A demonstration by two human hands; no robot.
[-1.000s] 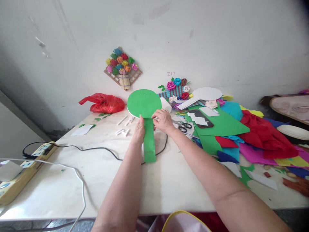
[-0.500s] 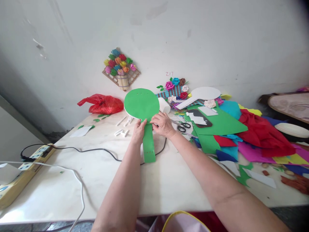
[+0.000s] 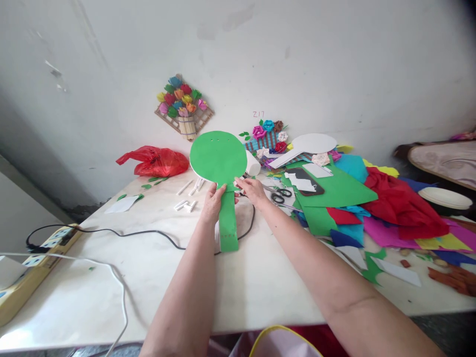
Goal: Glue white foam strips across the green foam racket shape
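A green paddle-shaped card (image 3: pixel 217 157) with a round head and a long handle stands raised over the table. A white layer shows along its left edge, and small holes run near the top. My left hand (image 3: pixel 213 201) is closed around its neck, thumb in front, with fingertips showing past the right edge. On the opposite side, my right hand (image 3: pixel 250 189) pinches at the edge where head meets handle. Its fingertips are small in view, so the exact spot between them is hard to see. Scissors (image 3: pixel 281 195) with black handles lie just right of my right hand.
A red plastic bag (image 3: pixel 159 161) and several white sticks (image 3: pixel 185 205) lie to the left. A power strip (image 3: pixel 48 253) and cables run along the left side. Coloured papers (image 3: pixel 344 191), a phone (image 3: pixel 305 182) and a white paddle-shaped card (image 3: pixel 314 144) lie right.
The green card's head has tilted slightly nearer and looks a bit larger. My right hand has shifted a little at the neck's right edge. The whole view has moved slightly.
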